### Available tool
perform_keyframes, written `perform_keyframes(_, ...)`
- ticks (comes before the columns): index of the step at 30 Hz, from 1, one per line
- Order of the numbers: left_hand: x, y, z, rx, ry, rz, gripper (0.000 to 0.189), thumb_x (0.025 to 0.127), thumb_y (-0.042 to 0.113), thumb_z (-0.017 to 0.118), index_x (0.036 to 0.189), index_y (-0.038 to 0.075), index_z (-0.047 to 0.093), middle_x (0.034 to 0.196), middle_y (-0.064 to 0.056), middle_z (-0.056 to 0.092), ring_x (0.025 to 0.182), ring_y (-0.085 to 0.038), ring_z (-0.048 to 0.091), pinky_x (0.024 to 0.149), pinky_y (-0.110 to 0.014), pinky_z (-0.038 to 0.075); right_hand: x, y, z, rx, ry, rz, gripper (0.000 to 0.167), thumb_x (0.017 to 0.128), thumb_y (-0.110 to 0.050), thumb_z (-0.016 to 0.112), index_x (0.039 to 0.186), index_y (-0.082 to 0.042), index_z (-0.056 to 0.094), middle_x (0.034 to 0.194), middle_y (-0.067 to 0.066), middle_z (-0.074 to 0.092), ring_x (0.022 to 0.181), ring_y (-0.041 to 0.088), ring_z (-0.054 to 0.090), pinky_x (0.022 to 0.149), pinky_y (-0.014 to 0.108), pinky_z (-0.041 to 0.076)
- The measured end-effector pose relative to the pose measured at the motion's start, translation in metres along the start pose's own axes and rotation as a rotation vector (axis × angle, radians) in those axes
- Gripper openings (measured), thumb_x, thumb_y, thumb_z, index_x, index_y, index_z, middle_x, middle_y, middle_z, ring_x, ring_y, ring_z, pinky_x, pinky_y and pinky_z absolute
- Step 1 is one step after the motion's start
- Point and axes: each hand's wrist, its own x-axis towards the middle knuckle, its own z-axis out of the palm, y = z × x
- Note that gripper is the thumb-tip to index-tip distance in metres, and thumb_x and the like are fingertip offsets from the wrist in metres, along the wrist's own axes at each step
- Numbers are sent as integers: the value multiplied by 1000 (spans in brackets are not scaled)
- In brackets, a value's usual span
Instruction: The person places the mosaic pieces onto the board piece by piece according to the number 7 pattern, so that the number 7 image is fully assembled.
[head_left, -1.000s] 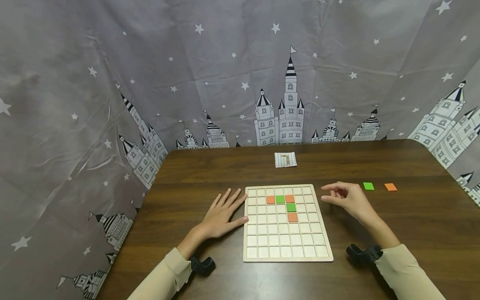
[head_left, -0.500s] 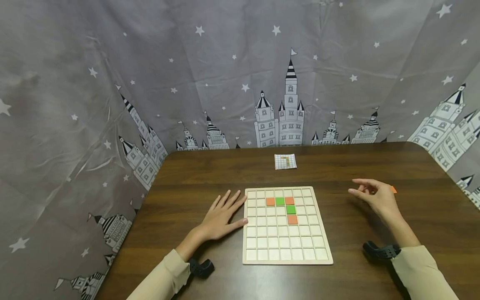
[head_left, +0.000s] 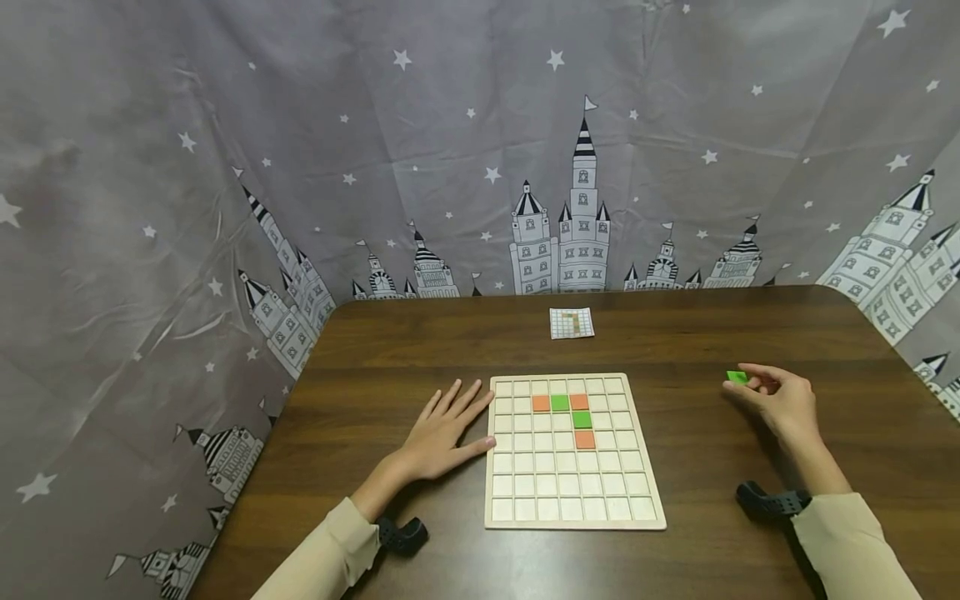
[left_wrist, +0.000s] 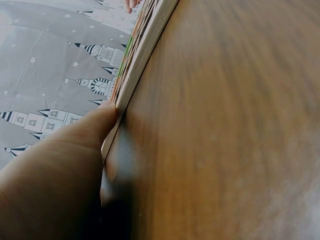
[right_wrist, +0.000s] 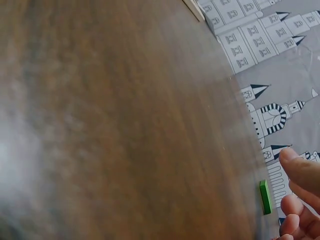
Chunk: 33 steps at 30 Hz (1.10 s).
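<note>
A pale wooden grid board point(head_left: 570, 483) lies on the table, with orange and green square tiles in some cells. My left hand point(head_left: 442, 437) lies with fingers spread at its left side. In the left wrist view, the thumb point(left_wrist: 97, 125) touches the board's edge point(left_wrist: 142, 55). Off to the right, my right hand point(head_left: 783, 404) reaches to a loose green tile point(head_left: 737, 377), thumb and forefinger parted on either side of it. The right wrist view shows the green tile point(right_wrist: 265, 197) on the table, just beyond the fingertips. The loose orange tile is hidden behind the right hand.
A small card point(head_left: 572, 323) printed with a coloured grid pattern lies behind the board. The brown wooden table point(head_left: 420, 350) ends at a grey curtain point(head_left: 450, 125) with castles and stars.
My right hand has moved right, from beside the board to the loose green tile, passing in front of it and covering the orange one. The left hand has stayed in place.
</note>
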Motion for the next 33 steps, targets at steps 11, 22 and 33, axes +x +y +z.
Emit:
perform_keyframes(11,-1,1,0,-1,-1,1,75,99,64,41,161,26,22,166,-5,16,151,-33,6,118,-57,5,2,5,-1,-23,-10,117,51,86,-20,80,123,13,64,70,-11,58,61,2,45,54,18,38)
perform_keyframes(22,0,-1,0,4,-9,-5,76,99,66,39,161,27,21,166,-4,14,151,-34,6,118,-57,5,3,5,5,-118,6,189,54,86,-30,81,118,11,67,68,-6,60,61,7,44,60,22,35)
perform_keyframes(33,-1,1,0,-8,3,-1,76,99,65,41,161,27,21,166,-4,15,151,-33,6,118,-57,5,3,3,9,-189,47,194,47,86,-25,80,110,13,69,66,1,61,66,20,46,65,32,35)
